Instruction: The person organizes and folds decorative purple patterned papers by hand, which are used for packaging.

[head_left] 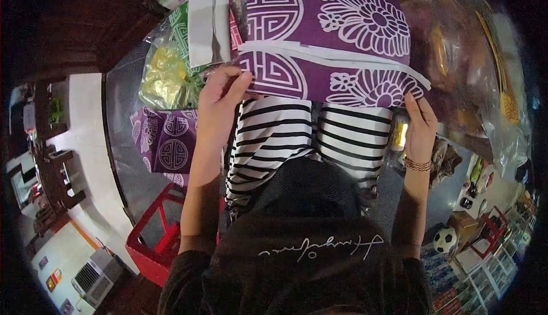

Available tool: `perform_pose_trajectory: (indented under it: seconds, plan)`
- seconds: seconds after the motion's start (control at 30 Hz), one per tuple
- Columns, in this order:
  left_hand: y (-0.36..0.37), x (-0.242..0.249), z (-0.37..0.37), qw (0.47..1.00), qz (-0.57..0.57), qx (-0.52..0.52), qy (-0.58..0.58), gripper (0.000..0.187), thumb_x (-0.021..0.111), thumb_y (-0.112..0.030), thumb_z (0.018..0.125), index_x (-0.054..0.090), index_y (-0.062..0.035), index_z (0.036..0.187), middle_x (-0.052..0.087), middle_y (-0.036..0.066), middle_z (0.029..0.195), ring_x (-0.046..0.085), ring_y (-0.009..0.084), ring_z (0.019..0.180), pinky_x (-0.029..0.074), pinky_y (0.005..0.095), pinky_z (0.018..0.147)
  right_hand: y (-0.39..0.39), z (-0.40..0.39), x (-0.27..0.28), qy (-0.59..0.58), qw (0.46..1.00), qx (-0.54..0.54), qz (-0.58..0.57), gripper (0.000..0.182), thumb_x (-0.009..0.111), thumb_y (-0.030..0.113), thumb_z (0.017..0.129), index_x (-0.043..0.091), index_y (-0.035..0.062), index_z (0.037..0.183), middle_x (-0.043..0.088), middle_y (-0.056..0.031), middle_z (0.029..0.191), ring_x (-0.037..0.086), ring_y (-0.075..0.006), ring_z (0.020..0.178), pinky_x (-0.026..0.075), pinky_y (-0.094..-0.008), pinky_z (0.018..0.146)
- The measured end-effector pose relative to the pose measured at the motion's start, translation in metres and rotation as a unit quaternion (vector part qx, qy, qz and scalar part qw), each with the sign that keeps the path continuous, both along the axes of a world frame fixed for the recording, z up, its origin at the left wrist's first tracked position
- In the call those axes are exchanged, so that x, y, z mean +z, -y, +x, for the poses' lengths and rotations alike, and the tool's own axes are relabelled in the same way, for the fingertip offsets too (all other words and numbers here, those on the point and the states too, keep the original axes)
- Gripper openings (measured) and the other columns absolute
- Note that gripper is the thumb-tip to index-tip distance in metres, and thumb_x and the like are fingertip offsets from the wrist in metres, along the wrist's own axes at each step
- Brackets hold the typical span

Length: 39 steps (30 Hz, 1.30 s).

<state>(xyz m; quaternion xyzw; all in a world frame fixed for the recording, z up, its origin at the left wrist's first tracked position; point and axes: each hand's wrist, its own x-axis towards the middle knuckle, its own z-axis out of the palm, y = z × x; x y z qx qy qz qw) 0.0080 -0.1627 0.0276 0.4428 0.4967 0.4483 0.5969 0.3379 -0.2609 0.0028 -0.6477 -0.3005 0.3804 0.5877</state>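
Note:
A purple sheet (319, 67) with white round and flower patterns stretches across in front of me, above my knees. A narrow white strip (342, 58) runs across it from left to right, its right end curling off near the edge. My left hand (222, 95) pinches the sheet's lower left edge between thumb and fingers. At the lower right corner, my right hand (421, 118) has its fingers closed on the edge. Just above my left hand lies a white paper stack (208, 27), on green and pink patterned pieces.
A clear plastic bag with yellow contents (165, 72) lies at left, above more purple patterned material (165, 141). Large clear plastic wrapping (456, 58) covers the right side. A red stool (154, 235) stands lower left; a football (445, 239) lies lower right.

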Motion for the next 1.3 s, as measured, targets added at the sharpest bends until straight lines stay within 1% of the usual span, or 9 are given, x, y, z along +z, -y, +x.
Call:
perform_pose_trajectory:
  seconds: [0.23, 0.4, 0.47, 0.6, 0.83, 0.97, 1.13, 1.2, 1.3]
  plan:
    - [0.0, 0.012, 0.007, 0.992, -0.101, 0.046, 0.056, 0.006, 0.059, -0.005, 0.088, 0.061, 0.0007, 0.089, 0.057, 0.004, 0.086, 0.058, 0.0126, 0.076, 0.056, 0.0304, 0.062, -0.005, -0.006, 0.011, 0.039, 0.999, 0.007, -0.027, 0.017, 0.066, 0.012, 0.087, 0.058, 0.0045, 0.074, 0.046, 0.0077, 0.069, 0.036, -0.0026, 0.064, 0.028, -0.0191, 0.059]
    - [0.005, 0.005, 0.004, 0.995, -0.063, 0.07, 0.035, 0.008, 0.062, -0.006, 0.086, 0.062, 0.0013, 0.088, 0.058, 0.005, 0.086, 0.058, 0.0132, 0.079, 0.056, 0.0291, 0.063, -0.005, -0.009, 0.021, 0.062, 0.994, 0.017, -0.085, 0.01, 0.069, 0.01, 0.082, 0.062, 0.0021, 0.082, 0.049, 0.0034, 0.067, 0.042, -0.0055, 0.062, 0.031, -0.021, 0.058]
    - [0.006, 0.003, 0.001, 0.996, -0.056, 0.061, 0.028, 0.007, 0.062, -0.006, 0.086, 0.062, 0.0013, 0.088, 0.058, 0.005, 0.088, 0.059, 0.0134, 0.081, 0.056, 0.0292, 0.064, -0.007, -0.012, 0.016, -0.029, 0.998, -0.012, -0.049, 0.015, 0.07, 0.009, 0.081, 0.06, 0.002, 0.089, 0.051, 0.003, 0.067, 0.044, -0.006, 0.06, 0.033, -0.021, 0.056]
    - [0.004, -0.007, -0.01, 0.999, -0.045, 0.022, 0.005, 0.006, 0.06, -0.005, 0.087, 0.062, 0.0003, 0.088, 0.058, 0.004, 0.091, 0.059, 0.0122, 0.078, 0.055, 0.0287, 0.064, -0.004, -0.014, 0.01, -0.091, 0.995, -0.029, -0.009, 0.034, 0.074, 0.008, 0.078, 0.05, 0.002, 0.101, 0.051, 0.0012, 0.065, 0.047, -0.0068, 0.056, 0.034, -0.0206, 0.05]
    - [0.016, 0.002, -0.018, 0.994, -0.091, 0.038, -0.036, 0.005, 0.055, -0.003, 0.09, 0.055, -0.0003, 0.086, 0.053, 0.004, 0.086, 0.055, 0.0111, 0.071, 0.049, 0.0256, 0.06, -0.003, -0.028, 0.01, -0.123, 0.992, -0.029, -0.016, 0.037, 0.074, 0.015, 0.08, 0.045, 0.0043, 0.099, 0.05, 0.0006, 0.061, 0.046, -0.0061, 0.045, 0.032, -0.0213, 0.038]
    - [0.021, 0.0, -0.02, 0.993, -0.073, 0.054, -0.078, 0.006, 0.055, -0.006, 0.09, 0.055, 0.0001, 0.089, 0.051, 0.004, 0.086, 0.054, 0.0127, 0.075, 0.052, 0.0278, 0.064, -0.003, -0.031, 0.011, -0.132, 0.991, -0.024, -0.013, 0.036, 0.074, 0.017, 0.08, 0.043, 0.0068, 0.097, 0.054, -0.0005, 0.065, 0.044, -0.0048, 0.045, 0.03, -0.0199, 0.036]
    - [0.023, 0.003, -0.019, 0.987, -0.084, 0.053, -0.125, 0.009, 0.058, -0.008, 0.089, 0.056, 0.0005, 0.093, 0.053, 0.004, 0.088, 0.054, 0.0132, 0.075, 0.053, 0.0282, 0.065, -0.006, -0.033, 0.002, -0.091, 0.996, -0.023, -0.01, 0.038, 0.074, 0.018, 0.08, 0.043, 0.007, 0.098, 0.056, 0.0014, 0.068, 0.047, -0.0029, 0.056, 0.038, -0.0192, 0.05]
    - [0.023, -0.002, -0.022, 0.991, -0.078, 0.069, -0.088, 0.009, 0.058, -0.008, 0.089, 0.057, -0.0004, 0.095, 0.056, 0.005, 0.089, 0.055, 0.0131, 0.074, 0.053, 0.0289, 0.066, -0.006, -0.036, -0.011, -0.064, 0.996, -0.048, 0.03, 0.039, 0.075, 0.018, 0.079, 0.042, 0.0071, 0.099, 0.053, 0.0027, 0.066, 0.048, -0.0031, 0.061, 0.04, -0.0197, 0.057]
    - [0.026, -0.002, -0.016, 0.989, -0.063, 0.056, -0.12, 0.012, 0.059, -0.009, 0.089, 0.057, -0.0003, 0.097, 0.058, 0.006, 0.088, 0.056, 0.0135, 0.073, 0.05, 0.0283, 0.067, -0.007, -0.045, -0.015, -0.072, 0.993, -0.088, 0.026, 0.043, 0.076, 0.017, 0.077, 0.041, 0.0056, 0.1, 0.05, 0.0034, 0.064, 0.048, -0.0044, 0.06, 0.042, -0.0209, 0.057]
